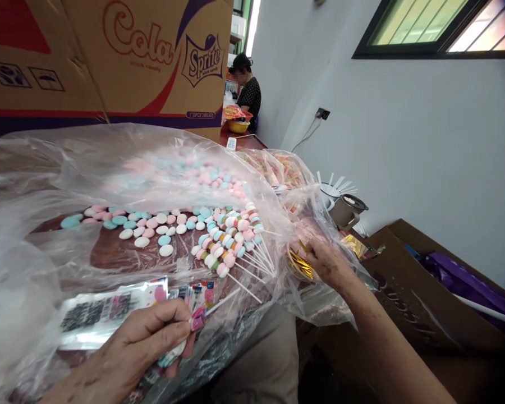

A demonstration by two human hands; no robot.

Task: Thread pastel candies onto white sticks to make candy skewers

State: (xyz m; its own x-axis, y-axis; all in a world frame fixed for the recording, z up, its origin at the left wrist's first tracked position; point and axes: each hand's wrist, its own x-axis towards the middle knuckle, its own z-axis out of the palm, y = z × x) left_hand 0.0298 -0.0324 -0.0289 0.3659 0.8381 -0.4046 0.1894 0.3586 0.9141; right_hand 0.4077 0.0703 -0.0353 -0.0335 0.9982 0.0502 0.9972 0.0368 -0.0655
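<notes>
A large sheet of clear crumpled plastic [46, 185] is spread over the work surface, backed by brown printed cardboard cartons [109, 56]. On the sheet, loose pastel pink, blue and white candy discs [151, 227] are scattered beside a pile of candy-stacked white sticks [229, 238]. A printed glossy candy wrapper [109, 311] is pinched between thumb and fingers of the left hand [147, 336]. Thin gold twist ties [301, 264] are touched by the curled right hand [328, 261]; whether they are gripped cannot be told.
</notes>
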